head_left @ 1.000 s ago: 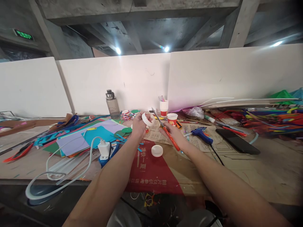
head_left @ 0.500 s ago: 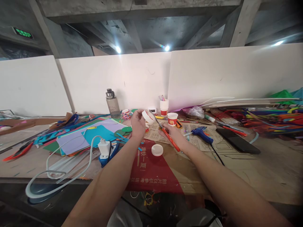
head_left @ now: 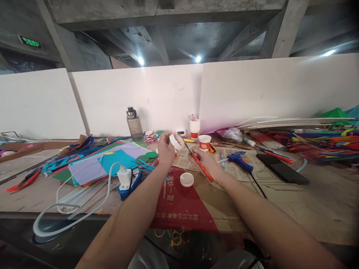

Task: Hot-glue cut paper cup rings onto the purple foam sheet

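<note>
Person, own body: left hand (head_left: pixel 166 148) and right hand (head_left: pixel 202 160) bare, ungloved; both forearms bare to the frame edge, no sleeves; rings or watch apparently none, detail too small.

Bare cardboard (head_left: pixel 316 209) right: open room. Paper pile (head_left: pixel 98 164), charger (head_left: pixel 123 175) crowd left; cups (head_left: pixel 204 142) block behind.

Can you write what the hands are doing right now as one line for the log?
left hand: holds white tape roll | right hand: holds red-handled scissors, blades at roll | white lid: on table
</note>
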`<state>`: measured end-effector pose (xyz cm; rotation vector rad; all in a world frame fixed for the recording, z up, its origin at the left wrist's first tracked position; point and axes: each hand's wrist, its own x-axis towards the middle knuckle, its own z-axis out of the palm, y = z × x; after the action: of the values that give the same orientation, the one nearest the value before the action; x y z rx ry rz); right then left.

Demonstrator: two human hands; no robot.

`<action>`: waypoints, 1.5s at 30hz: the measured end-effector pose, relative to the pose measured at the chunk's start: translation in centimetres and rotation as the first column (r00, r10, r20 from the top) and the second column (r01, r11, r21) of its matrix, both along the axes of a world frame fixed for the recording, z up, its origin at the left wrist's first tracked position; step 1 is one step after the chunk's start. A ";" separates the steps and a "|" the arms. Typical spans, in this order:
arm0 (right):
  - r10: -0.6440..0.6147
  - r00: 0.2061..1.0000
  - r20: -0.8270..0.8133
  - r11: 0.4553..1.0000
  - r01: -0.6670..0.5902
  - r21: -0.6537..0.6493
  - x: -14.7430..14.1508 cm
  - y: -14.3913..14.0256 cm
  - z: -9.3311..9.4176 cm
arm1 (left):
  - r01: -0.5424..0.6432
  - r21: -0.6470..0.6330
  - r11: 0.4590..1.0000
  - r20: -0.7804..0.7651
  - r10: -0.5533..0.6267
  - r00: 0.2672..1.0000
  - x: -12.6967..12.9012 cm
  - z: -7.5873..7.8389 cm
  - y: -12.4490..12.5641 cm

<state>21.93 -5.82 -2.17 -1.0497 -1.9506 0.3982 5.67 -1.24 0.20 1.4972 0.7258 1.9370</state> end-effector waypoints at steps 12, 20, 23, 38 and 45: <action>-0.022 1.000 0.021 0.999 0.021 0.040 0.0 0.2 -0.2 | 0.076 -0.090 0.993 0.103 -0.067 0.992 -0.2 0.2 0.4; -0.013 1.000 0.028 0.998 0.012 0.057 0.1 0.2 -0.3 | 0.173 -0.178 0.969 0.179 -0.141 0.974 -0.5 1.0 0.2; -0.018 0.999 0.031 0.998 0.016 0.053 0.1 0.1 -0.3 | 0.199 -0.183 0.963 0.144 -0.174 0.974 -0.4 1.0 0.3; -0.033 0.999 0.038 0.995 0.029 0.093 0.0 0.2 -0.2 | 0.285 -0.239 0.928 0.143 -0.257 0.956 -0.5 1.0 0.5; -0.023 0.999 0.043 0.997 0.020 0.073 0.1 0.2 -0.4 | 0.344 -0.292 0.892 0.123 -0.321 0.939 -0.8 1.1 0.5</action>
<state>22.06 -5.60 -2.54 -1.0392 -1.9760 0.2924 4.91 -0.76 1.29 1.2571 0.6561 1.5300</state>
